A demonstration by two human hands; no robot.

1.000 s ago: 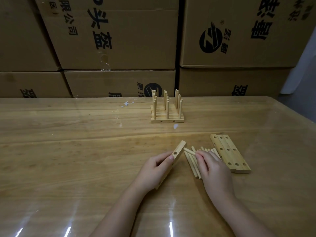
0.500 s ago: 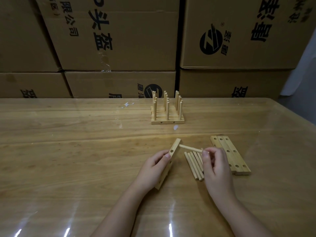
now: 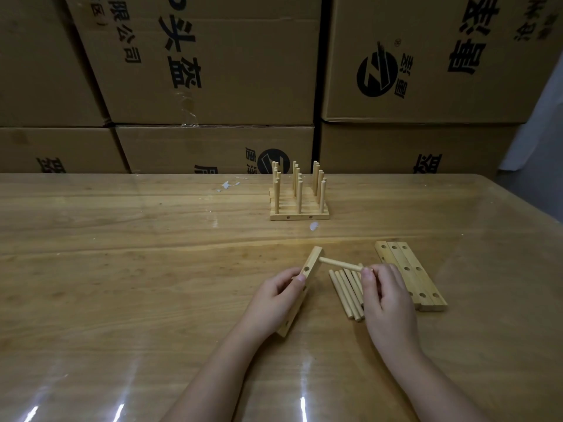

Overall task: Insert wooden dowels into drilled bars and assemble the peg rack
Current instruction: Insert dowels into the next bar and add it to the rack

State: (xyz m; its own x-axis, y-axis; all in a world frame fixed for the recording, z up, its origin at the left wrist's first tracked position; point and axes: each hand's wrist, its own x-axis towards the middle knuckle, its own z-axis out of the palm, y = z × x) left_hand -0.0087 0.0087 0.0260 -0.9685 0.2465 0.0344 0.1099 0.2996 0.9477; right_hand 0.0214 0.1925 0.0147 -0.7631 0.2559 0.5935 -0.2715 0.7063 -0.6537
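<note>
My left hand grips a drilled wooden bar tipped on its long edge on the table. Between thumb and fingers, my right hand pinches a short dowel whose far end meets the bar's upper hole. Several loose dowels lie in a row just under and between my hands. Three drilled bars lie flat side by side to the right. Farther back stands a finished peg rack with several upright dowels.
The wooden table has a glossy clear cover and small white flecks near the back. Stacked cardboard boxes form a wall right behind the table. The table's right edge runs close to the bars.
My right hand lifted one dowel off the loose row and swung it up to the bar's upper hole. My left hand tipped the bar more upright.
</note>
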